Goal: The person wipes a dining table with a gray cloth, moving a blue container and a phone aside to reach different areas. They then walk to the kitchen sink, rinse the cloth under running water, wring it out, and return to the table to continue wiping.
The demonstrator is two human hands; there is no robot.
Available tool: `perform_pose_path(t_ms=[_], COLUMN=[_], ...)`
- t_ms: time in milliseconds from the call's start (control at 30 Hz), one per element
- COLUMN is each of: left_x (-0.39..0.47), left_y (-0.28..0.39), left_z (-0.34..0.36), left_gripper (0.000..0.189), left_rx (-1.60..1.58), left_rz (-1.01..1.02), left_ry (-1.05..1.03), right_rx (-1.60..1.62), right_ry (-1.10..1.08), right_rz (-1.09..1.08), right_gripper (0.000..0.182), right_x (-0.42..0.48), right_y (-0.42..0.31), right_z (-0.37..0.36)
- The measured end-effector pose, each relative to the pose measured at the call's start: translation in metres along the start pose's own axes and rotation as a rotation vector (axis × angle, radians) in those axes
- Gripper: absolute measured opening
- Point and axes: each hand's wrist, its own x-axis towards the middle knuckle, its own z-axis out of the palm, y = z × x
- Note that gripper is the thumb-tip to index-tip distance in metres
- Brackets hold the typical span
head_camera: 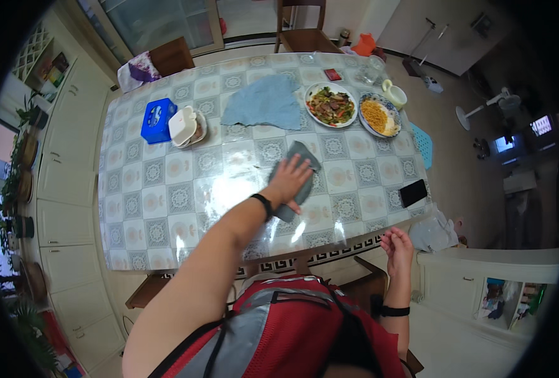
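A grey cloth [303, 189] lies crumpled on the tiled-pattern tablecloth. My left hand [290, 178] holds it down under the palm, with fingers spread across it. My right hand [396, 245] hovers just off the near right edge of the table, its fingers loosely curled and nothing visible in them. Closest to that hand are a black smartphone [413, 193] on the table corner and a translucent plastic bag [433, 231]. Beyond the grey cloth, a light blue cloth [265, 101] is spread out flat.
A plate of stir-fried food [331, 105] and a bowl of noodles [378, 115] stand at the far right, near a pale mug [395, 96]. On the left are a blue box [158, 120] and a white lidded container [185, 126]. A wooden chair [308, 38] stands behind the table.
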Motion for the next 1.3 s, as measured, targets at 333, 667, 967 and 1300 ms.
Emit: perform_pose_path(t_ms=[333, 667, 967, 1300], left_x=[-0.036, -0.325, -0.181, -0.217], left_y=[-0.019, -0.120, -0.032, -0.034], left_z=[0.009, 0.007, 0.007, 0.020], left_gripper=[0.133, 0.118, 0.109, 0.062], left_rx=[-0.272, -0.381, -0.063, -0.352], left_rz=[0.095, -0.244, -0.930, 0.006], left_ry=[0.126, 0.063, -0.018, 0.090], right_rx=[0.006, 0.019, -0.027, -0.006], right_ry=[-0.089, -0.232, -0.266, -0.320], right_rz=[0.005, 0.098, 0.119, 0.174], right_gripper=[0.026, 0.027, 0.025, 0.025], right_x=[0.007, 0.025, 0.016, 0.018], right_y=[0.011, 0.036, 0.038, 0.053], right_z=[0.003, 0.058, 0.063, 0.067])
